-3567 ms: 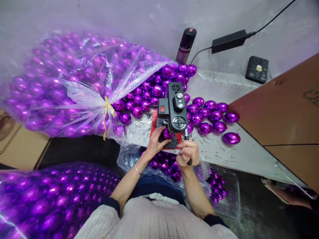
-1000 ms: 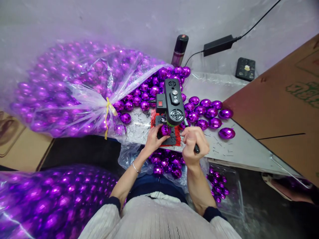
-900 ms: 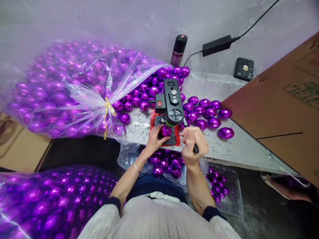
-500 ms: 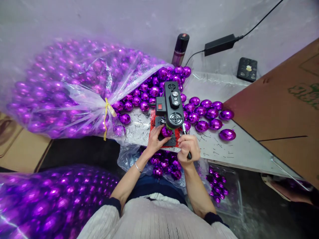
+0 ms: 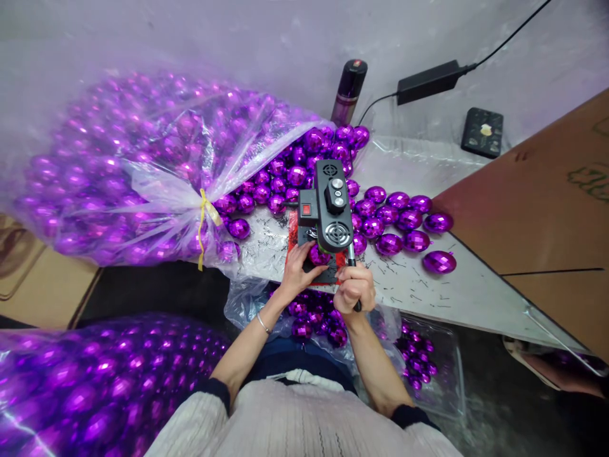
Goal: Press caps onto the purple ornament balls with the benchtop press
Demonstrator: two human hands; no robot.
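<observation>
- Head view: your left hand (image 5: 297, 270) is at the red pad (image 5: 292, 236), its grip narrow, fingertips closed on a purple ball (image 5: 318, 256) seated right under the front of the black press (image 5: 333, 206).
- Your right hand (image 5: 354, 289) is a full fist around the lever (image 5: 351, 255), at the near edge of the bench (image 5: 457, 295).
- My read: this is the pressing stroke, ball seated and lever drawn low towards you.
- The next move calls for a steady left grip so the ball doesn't roll off the seat, and a straight, controlled lever stroke; mind the fingertips close under the head.
- The lever's long axis runs from the press's right side down and towards you, handle end buried in your fist.
- The press lies lengthwise away from you, towards the wall.
- The ball is half hidden by the head; I can't tell which way its neck points or how its long axis lies.
- Around you: loose balls (image 5: 404, 222) just right of the press, a tied bag (image 5: 118, 171) to the left.
</observation>
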